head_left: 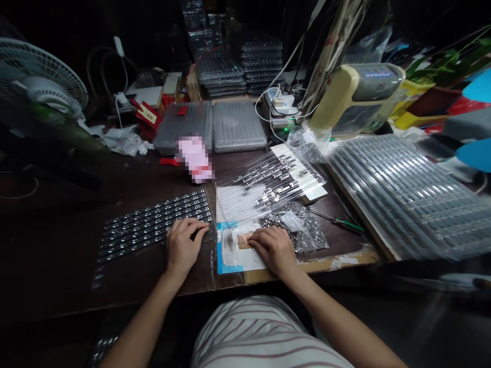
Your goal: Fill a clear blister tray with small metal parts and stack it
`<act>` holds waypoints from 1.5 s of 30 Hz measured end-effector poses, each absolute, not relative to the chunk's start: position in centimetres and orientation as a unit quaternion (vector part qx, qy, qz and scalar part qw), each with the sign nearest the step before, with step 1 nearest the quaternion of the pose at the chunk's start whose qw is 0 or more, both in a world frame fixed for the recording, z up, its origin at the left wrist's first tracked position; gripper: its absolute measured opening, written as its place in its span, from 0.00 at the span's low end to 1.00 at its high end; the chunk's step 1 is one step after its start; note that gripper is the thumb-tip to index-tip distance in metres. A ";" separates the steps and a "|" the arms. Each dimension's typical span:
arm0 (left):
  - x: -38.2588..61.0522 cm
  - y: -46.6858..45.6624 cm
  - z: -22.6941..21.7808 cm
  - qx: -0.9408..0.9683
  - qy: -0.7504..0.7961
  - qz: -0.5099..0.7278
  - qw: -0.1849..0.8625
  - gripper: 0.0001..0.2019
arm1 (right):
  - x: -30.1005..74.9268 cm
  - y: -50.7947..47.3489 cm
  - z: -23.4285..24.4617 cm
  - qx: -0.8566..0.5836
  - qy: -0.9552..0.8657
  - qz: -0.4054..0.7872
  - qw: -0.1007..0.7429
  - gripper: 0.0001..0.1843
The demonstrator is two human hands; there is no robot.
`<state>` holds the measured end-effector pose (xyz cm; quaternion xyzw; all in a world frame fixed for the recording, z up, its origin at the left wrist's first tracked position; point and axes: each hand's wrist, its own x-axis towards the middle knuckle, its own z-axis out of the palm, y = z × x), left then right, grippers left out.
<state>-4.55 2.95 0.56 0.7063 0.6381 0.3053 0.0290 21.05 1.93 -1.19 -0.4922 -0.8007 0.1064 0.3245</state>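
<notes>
A small copper-coloured block (pixel 244 240) lies on a white-and-blue pad (pixel 227 262) by the tabletop's (pixel 134 176) front edge, probably to be within easy reach. The right hand (pixel 278 248) curls its bunched fingertips at the block; the left hand (pixel 182 244) nearly closes thumb and forefinger at the right end of the rows of dark parts (pixel 149 225). I cannot tell whether either grips anything. A clear bag (pixel 315 237) lies just beyond the right hand, presumably for handiness.

I'm watching a dark brown table (pixel 130 179) w/ rows of dark, shiny parts (pixel 153 225) at lt, a blue-and-white sheet (pixel 226 263) nr the front edge, a clear plastic bag of small metal pcs (pixel 316 236) just rt, then a green-handled screwdriver (pixel 347 225); two grey ribbed plastic slabs (pixel 240 125) twd the back.
</notes>
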 end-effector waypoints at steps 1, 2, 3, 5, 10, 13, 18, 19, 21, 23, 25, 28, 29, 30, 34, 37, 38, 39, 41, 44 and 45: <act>-5.6 2.8 0.3 0.698 0.654 0.292 0.003 0.05 | 20.8 2.0 -1.3 -0.493 -0.802 0.103 0.321 0.08; -6.5 2.5 0.1 0.690 0.666 0.284 -0.016 0.05 | 20.5 2.0 -1.3 -0.495 -0.802 0.098 0.319 0.08; -7.3 2.2 -0.2 0.684 0.673 0.278 -0.030 0.06 | 20.4 2.0 -1.4 -0.498 -0.801 0.094 0.319 0.08; -8.3 1.4 -0.5 0.681 0.681 0.265 -0.050 0.06 | 20.3 2.1 -1.6 -0.498 -0.801 0.096 0.318 0.08; -9.5 -0.1 0.1 0.670 0.697 0.239 -0.089 0.07 | 20.4 2.2 -1.7 -0.473 -0.809 0.138 0.319 0.08; -8.4 1.7 1.4 0.687 0.674 0.260 -0.077 0.07 | 20.5 2.2 -1.7 -0.465 -0.811 0.144 0.325 0.08; -2.7 10.6 2.8 0.760 0.594 0.262 0.021 0.08 | 20.1 2.1 -1.6 -0.471 -0.816 0.111 0.316 0.07; -1.4 12.5 2.9 0.764 0.592 0.256 0.039 0.08 | 20.0 2.1 -1.6 -0.473 -0.818 0.100 0.311 0.07; 1.0 15.7 2.7 0.757 0.605 0.241 0.053 0.08 | 20.0 2.1 -1.3 -0.476 -0.823 0.079 0.299 0.06; 2.5 17.7 2.5 0.751 0.618 0.227 0.059 0.07 | 20.4 1.9 -1.0 -0.486 -0.825 0.055 0.284 0.08; 3.0 18.4 2.4 0.746 0.625 0.222 0.066 0.06 | 21.5 1.6 -0.6 -0.501 -0.824 0.026 0.265 0.13; 2.3 17.6 2.9 0.725 0.636 0.248 0.090 0.06 | 24.1 0.7 -0.7 -0.525 -0.819 -0.009 0.232 0.16; 1.9 16.9 3.1 0.718 0.633 0.267 0.109 0.06 | 25.0 0.4 -1.0 -0.532 -0.817 -0.015 0.223 0.16; 1.4 15.9 3.2 0.713 0.623 0.290 0.141 0.07 | 25.6 0.2 -1.4 -0.540 -0.813 -0.020 0.218 0.16; 0.0 10.6 3.1 0.682 0.540 0.339 0.358 0.14 | 26.1 0.2 -3.2 -0.548 -0.796 -0.013 0.258 0.15; -0.2 6.4 2.2 0.669 0.522 0.321 0.422 0.13 | 25.1 1.1 -3.6 -0.554 -0.780 0.010 0.291 0.13; 0.0 5.2 1.9 0.677 0.521 0.318 0.411 0.11 | 24.8 1.4 -3.5 -0.556 -0.776 0.016 0.297 0.12; 0.1 4.2 1.6 0.687 0.523 0.318 0.392 0.09 | 24.6 1.6 -3.4 -0.556 -0.774 0.022 0.302 0.11; 0.6 2.8 1.0 0.699 0.535 0.322 0.347 0.08 | 24.3 1.9 -3.0 -0.554 -0.771 0.030 0.312 0.10; 1.5 2.0 0.3 0.703 0.549 0.328 0.312 0.07 | 24.2 2.0 -2.5 -0.550 -0.770 0.039 0.323 0.09; 1.8 1.9 0.1 0.708 0.544 0.331 0.308 0.06 | 24.2 1.9 -2.4 -0.548 -0.768 0.042 0.329 0.08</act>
